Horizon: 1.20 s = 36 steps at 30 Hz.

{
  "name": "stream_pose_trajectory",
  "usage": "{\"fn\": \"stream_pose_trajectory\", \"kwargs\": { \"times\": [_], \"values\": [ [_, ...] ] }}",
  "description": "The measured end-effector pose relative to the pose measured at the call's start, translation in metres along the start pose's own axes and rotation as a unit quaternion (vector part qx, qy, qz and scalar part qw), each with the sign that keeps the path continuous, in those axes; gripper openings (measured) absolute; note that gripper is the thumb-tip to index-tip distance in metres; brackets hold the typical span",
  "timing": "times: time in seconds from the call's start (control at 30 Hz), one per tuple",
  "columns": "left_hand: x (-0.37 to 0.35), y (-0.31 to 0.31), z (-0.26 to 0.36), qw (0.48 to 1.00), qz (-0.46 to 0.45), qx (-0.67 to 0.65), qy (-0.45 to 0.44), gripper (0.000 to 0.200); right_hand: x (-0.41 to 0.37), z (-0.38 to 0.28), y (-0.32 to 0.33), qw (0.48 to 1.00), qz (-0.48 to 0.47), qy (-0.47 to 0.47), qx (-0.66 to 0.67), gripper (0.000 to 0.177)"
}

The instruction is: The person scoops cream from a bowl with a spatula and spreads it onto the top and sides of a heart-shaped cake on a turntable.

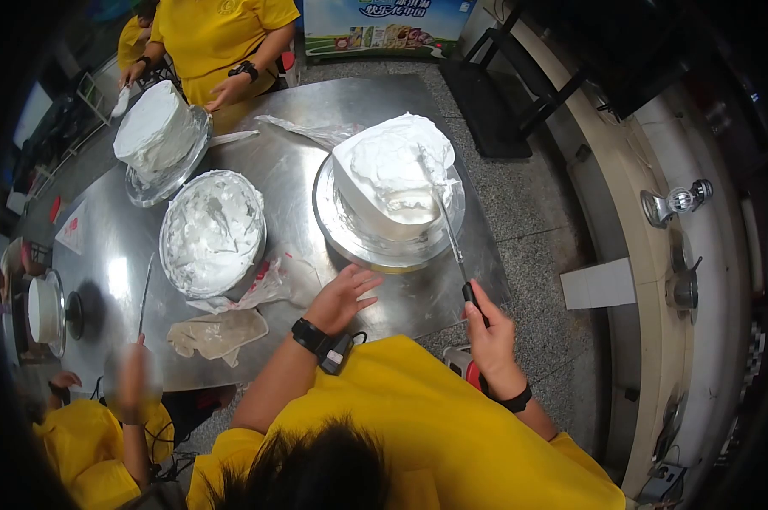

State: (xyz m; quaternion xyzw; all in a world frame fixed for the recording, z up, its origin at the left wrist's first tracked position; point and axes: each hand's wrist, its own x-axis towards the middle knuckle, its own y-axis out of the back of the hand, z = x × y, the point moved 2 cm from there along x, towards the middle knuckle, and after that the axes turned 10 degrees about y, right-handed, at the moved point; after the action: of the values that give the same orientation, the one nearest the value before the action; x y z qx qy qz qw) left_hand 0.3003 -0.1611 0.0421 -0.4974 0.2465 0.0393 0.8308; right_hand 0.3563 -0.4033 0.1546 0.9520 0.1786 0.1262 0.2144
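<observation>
A heart-shaped cake [369,197] coated in white cream stands on a round metal turntable [337,235]. My right hand [492,333] is closed around the black handle of a palette knife [452,237]. Its blade reaches up to the cake's near right side, where cream is smeared; the tip is hard to make out against the white. Just below the turntable's near edge, my left hand [343,299] is open with its fingers apart, holding nothing. Left of the turntable is a round bowl [259,246] full of white cream.
A beige cloth [218,336] and a crumpled plastic bag [269,285] lie on the metal table [303,93]. Across it, a person in yellow stands by another white cake [152,129]. At lower left, another person's blurred hand [132,378] holds a long tool.
</observation>
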Motion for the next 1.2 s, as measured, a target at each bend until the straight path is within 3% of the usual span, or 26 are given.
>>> {"fn": "stream_pose_trajectory", "kwargs": {
  "times": [0.1, 0.17, 0.37, 0.43, 0.5, 0.63, 0.7, 0.8, 0.97, 1.13, 1.2],
  "values": [
    [0.000, 0.002, 0.005, 0.999, 0.000, 0.040, -0.011, 0.047, -0.003, 0.001, -0.004, 1.000, -0.002, 0.001, 0.005, 0.040],
    [0.000, 0.001, 0.017, 0.996, 0.033, -0.010, -0.083, 0.050, -0.005, 0.002, -0.008, 1.000, -0.001, -0.009, 0.018, 0.040],
    [0.006, 0.010, 0.000, 0.997, -0.022, -0.065, -0.032, 0.052, -0.007, -0.006, -0.017, 0.999, -0.001, -0.041, 0.025, 0.038],
    [0.004, 0.003, -0.007, 0.998, -0.029, -0.047, -0.017, 0.052, -0.008, -0.002, -0.022, 1.000, -0.008, 0.024, -0.006, 0.042],
    [0.002, -0.005, -0.012, 1.000, -0.007, -0.016, 0.016, 0.056, -0.008, -0.003, -0.024, 1.000, -0.006, 0.024, -0.007, 0.042],
    [0.000, -0.006, -0.007, 0.997, 0.020, 0.074, 0.015, 0.059, -0.007, -0.004, -0.028, 0.999, 0.000, 0.033, -0.012, 0.041],
    [0.007, 0.015, 0.002, 0.994, 0.072, -0.029, -0.079, 0.060, -0.006, -0.005, -0.029, 0.998, 0.002, 0.049, -0.028, 0.042],
    [0.003, 0.017, 0.015, 0.992, 0.059, -0.053, -0.094, 0.060, -0.002, -0.013, -0.030, 0.997, 0.000, 0.055, -0.052, 0.042],
    [0.000, 0.002, 0.000, 0.994, 0.044, -0.060, -0.080, 0.055, 0.002, -0.016, -0.036, 0.991, -0.003, 0.093, -0.094, 0.042],
    [0.000, -0.003, -0.007, 0.996, 0.061, 0.066, -0.025, 0.052, 0.002, -0.018, -0.039, 0.990, 0.000, 0.105, -0.097, 0.043],
    [0.002, 0.004, 0.000, 0.995, 0.067, 0.046, -0.054, 0.053, 0.004, -0.020, -0.039, 0.990, 0.001, 0.104, -0.095, 0.044]
  ]
}}
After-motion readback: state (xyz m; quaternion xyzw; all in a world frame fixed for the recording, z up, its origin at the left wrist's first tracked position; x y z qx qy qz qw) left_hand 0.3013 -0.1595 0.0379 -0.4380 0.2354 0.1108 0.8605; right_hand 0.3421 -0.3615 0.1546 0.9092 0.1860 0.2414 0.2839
